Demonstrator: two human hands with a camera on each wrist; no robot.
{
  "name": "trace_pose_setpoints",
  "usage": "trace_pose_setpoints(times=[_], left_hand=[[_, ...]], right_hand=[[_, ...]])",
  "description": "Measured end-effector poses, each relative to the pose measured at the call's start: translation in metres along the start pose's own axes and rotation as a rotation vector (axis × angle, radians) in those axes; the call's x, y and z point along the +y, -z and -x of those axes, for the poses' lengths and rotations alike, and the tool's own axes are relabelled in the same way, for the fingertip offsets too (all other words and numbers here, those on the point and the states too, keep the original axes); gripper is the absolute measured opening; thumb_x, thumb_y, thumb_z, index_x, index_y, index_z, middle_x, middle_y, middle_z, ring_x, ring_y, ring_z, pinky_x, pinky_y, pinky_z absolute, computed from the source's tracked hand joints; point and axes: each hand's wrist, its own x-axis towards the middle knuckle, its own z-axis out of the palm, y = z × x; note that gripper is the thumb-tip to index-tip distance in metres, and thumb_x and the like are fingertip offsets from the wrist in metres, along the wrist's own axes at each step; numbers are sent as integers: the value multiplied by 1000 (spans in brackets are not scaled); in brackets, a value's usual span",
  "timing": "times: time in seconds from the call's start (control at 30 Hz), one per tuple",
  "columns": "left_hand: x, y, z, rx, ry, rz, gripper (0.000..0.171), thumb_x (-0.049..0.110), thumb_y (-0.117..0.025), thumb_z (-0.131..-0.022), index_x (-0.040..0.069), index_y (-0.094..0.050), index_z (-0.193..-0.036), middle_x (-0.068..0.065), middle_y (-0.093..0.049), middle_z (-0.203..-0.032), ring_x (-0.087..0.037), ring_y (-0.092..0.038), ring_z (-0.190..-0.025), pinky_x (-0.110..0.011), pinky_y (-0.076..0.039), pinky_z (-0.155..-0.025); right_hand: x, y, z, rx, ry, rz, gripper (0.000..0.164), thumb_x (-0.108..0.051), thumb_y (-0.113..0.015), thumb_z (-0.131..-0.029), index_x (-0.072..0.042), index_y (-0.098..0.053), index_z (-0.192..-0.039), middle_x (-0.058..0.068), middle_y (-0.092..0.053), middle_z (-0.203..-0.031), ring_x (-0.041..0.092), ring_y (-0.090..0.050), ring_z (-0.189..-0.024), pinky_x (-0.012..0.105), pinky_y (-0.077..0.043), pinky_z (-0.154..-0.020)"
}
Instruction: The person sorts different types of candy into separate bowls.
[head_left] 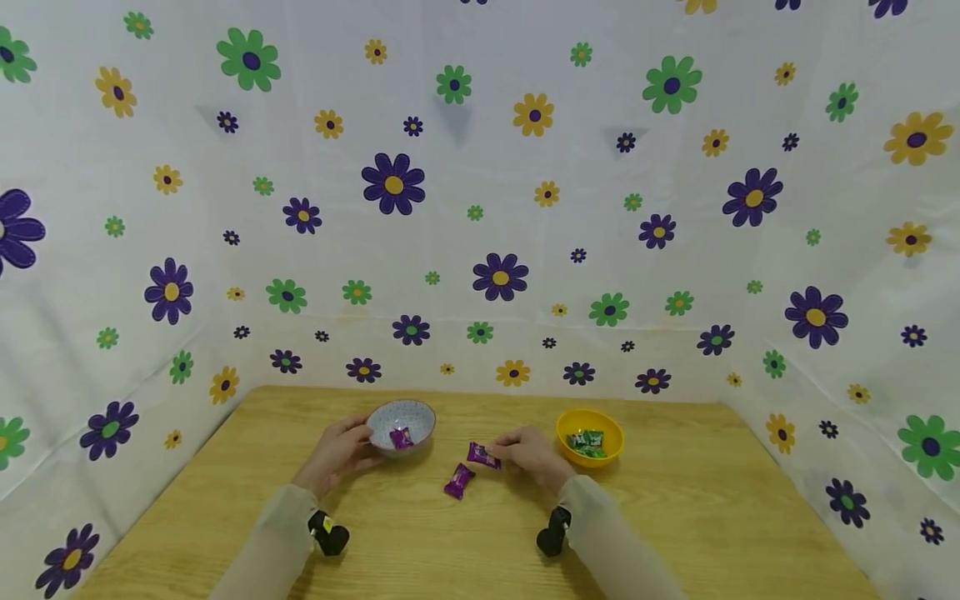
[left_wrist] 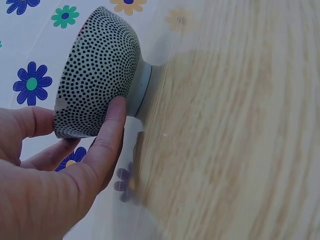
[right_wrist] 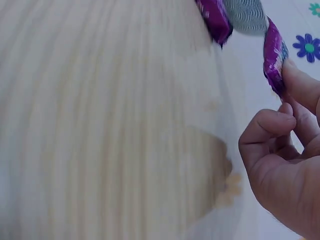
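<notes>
My left hand [head_left: 341,454] grips the near left side of a speckled bowl [head_left: 381,429]. In the left wrist view the bowl [left_wrist: 97,75] shows a dotted outside, with fingers at its rim and side. One purple-wrapped candy [head_left: 401,438] lies inside it. My right hand [head_left: 534,457] pinches the end of another purple-wrapped candy [head_left: 482,455]; the right wrist view shows this candy [right_wrist: 273,57] between thumb and fingers, lifted off the table. A third purple candy [head_left: 459,481] lies on the table, between the two hands.
A yellow bowl [head_left: 617,442] with several green-wrapped candies [head_left: 588,442] stands just right of my right hand. The wooden table [head_left: 450,550] meets a white flower-print cloth [head_left: 480,233] at the back and sides.
</notes>
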Motion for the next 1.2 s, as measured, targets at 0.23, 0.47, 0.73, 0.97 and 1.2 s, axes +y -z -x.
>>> trace_pose_setpoints(times=[0.23,0.47,0.73,0.97,1.2], left_hand=[[-1,1,3,9,2,-16,54,13,-38,-103,-5,-22,-152,-30,-31,-151,-44,-45,-130,-47,-51,-96],[-2,2,5,16,-1,-18,54,13,-38,-104,-4,-23,-153,-30,-32,-151,-43,-47,-128,-48,-50,-96],[1,3,6,13,-18,-12,53,12,-37,-103,-6,-24,-151,-31,-33,-150,-41,-50,-126,-50,-50,-97],[1,3,7,17,-16,-9,52,11,-37,-104,-6,-25,-151,-31,-34,-149,-42,-50,-125,-50,-50,-96],[-2,1,6,17,-28,-9,51,11,-37,-103,-6,-27,-150,-31,-38,-146,-27,-60,-108,-48,-52,-94]], right_hand=[[-17,-25,-8,57,22,1,30,-29,-70,-91,-6,-74,-109,1,-68,-95,14,-50,-77,24,-43,-65],[-36,-46,-16,-1,62,-130,26,-23,-68,-93,-2,-73,-107,3,-67,-97,10,-42,-62,22,-39,-58],[-58,-63,-24,-15,69,-177,25,-24,-66,-94,-3,-72,-108,3,-66,-97,15,-43,-69,27,-42,-64],[-68,-81,-33,-12,79,-261,23,-23,-70,-92,-3,-73,-103,-3,-63,-92,15,-45,-78,30,-40,-64],[-64,-91,-38,3,92,-259,21,-22,-69,-92,-4,-75,-102,-3,-63,-90,14,-44,-74,30,-39,-62]])
